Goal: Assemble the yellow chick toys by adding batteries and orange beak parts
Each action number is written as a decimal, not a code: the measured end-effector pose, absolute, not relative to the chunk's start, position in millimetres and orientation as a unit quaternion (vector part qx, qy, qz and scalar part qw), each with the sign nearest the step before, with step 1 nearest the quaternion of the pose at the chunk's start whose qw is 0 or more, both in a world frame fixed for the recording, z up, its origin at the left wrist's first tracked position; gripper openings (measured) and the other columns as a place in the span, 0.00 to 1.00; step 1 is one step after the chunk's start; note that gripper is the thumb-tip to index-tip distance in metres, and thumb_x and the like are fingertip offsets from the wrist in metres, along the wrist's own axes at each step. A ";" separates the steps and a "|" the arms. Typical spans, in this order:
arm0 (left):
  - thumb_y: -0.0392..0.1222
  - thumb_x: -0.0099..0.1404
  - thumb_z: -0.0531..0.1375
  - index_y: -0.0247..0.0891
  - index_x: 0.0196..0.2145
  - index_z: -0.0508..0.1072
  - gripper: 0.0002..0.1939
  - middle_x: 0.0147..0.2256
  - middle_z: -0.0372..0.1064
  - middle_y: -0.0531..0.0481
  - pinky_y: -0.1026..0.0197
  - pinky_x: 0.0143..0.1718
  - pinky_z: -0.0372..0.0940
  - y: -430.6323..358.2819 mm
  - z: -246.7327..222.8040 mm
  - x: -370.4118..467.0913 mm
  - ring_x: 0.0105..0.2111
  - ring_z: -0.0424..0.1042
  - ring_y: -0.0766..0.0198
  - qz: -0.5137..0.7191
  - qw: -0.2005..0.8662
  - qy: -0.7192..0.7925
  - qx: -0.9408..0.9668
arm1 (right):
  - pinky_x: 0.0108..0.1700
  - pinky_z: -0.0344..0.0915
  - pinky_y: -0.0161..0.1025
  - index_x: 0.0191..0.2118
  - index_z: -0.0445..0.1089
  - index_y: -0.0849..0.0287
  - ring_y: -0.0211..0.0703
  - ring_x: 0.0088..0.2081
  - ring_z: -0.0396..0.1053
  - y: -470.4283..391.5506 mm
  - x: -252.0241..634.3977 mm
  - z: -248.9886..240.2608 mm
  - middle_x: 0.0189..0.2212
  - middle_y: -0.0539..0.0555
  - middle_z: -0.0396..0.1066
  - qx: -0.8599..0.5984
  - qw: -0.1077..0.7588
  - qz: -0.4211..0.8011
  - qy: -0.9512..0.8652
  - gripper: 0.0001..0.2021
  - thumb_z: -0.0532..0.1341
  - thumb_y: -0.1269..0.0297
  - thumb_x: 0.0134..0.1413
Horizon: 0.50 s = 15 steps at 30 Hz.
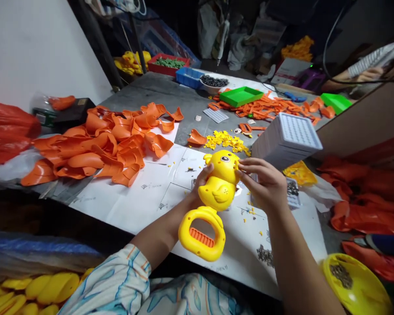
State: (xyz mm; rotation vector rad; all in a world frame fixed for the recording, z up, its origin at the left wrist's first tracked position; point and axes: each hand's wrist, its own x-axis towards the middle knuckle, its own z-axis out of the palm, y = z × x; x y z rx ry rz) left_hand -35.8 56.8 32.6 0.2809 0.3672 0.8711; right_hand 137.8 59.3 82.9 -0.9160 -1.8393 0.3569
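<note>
Yellow duck toy (228, 188) is over tabletop (127, 96); L hand (200, 183) wraps its side, R hand (264, 179) part-curled, fingertips (242, 162) at head, grip unclear. Orange shells (114, 146) L, white tray stack (282, 142) R. Red bin (162, 70): green pcs (169, 63); yellow bowl (365, 293): metal pcs (341, 276).

A toy-assembly workshop is being indicated by a yellow bird toy (219, 190), heaped orange shells (118, 141), loose yellow pieces (225, 141) and stacked pale trays (275, 146) at a grey worktable (131, 94).
</note>
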 end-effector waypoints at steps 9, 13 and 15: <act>0.59 0.47 0.68 0.33 0.46 0.74 0.34 0.34 0.77 0.41 0.57 0.35 0.66 33.1 37.6 -13.2 0.30 0.75 0.56 0.381 0.894 0.184 0.148 | 0.60 0.66 0.50 0.60 0.69 0.54 0.49 0.58 0.67 18.7 156.9 43.6 0.55 0.58 0.69 -0.369 0.489 -0.001 -0.790 0.20 0.60 0.70 0.64; 0.60 0.53 0.65 0.31 0.45 0.76 0.31 0.37 0.77 0.37 0.55 0.33 0.66 32.2 46.4 -18.4 0.30 0.75 0.53 0.407 0.873 0.216 0.161 | 0.68 0.53 0.62 0.73 0.49 0.52 0.58 0.70 0.48 10.7 157.3 35.0 0.67 0.60 0.52 -0.381 0.431 0.020 -0.818 0.29 0.49 0.52 0.72; 0.60 0.56 0.63 0.30 0.45 0.76 0.30 0.38 0.77 0.36 0.55 0.33 0.67 34.7 54.3 -29.3 0.30 0.75 0.53 0.447 0.845 0.242 0.169 | 0.66 0.55 0.59 0.72 0.51 0.52 0.57 0.68 0.54 8.5 157.4 34.6 0.66 0.61 0.55 -0.384 0.454 0.030 -0.804 0.29 0.51 0.51 0.71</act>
